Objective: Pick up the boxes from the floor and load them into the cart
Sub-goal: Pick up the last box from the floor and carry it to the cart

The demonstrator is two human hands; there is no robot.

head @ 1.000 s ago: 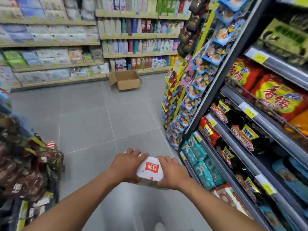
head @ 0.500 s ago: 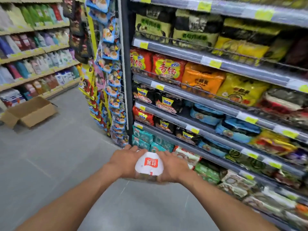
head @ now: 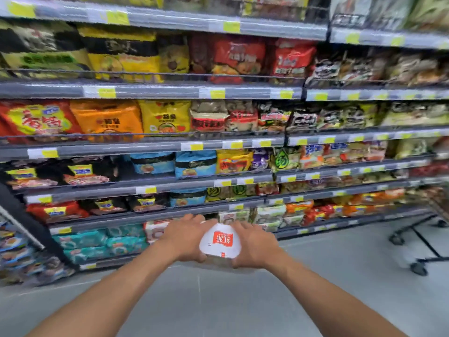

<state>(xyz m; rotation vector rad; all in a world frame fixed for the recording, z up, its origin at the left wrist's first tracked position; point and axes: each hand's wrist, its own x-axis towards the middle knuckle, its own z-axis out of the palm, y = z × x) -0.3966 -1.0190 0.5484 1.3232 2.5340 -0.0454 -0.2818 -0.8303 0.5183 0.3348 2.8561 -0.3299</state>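
I carry a white box (head: 220, 244) with a red label in front of me at waist height. My left hand (head: 187, 237) grips its left side and my right hand (head: 255, 244) grips its right side, fingers curled over the top edges. The lower part of the box is hidden behind my hands. The cart (head: 422, 242) shows at the far right edge: only its dark frame and wheels are in view, about an arm's length to the right of the box.
A tall shelf unit (head: 170, 144) packed with noodle and snack packets fills the view straight ahead. Grey tiled floor (head: 218, 307) spreads below my arms and toward the cart on the right.
The view has swung to the right: the aisle and the open cardboard box on the floor left the frame, the shelves now face me and the cart came into view. Both hands kept holding the white box.
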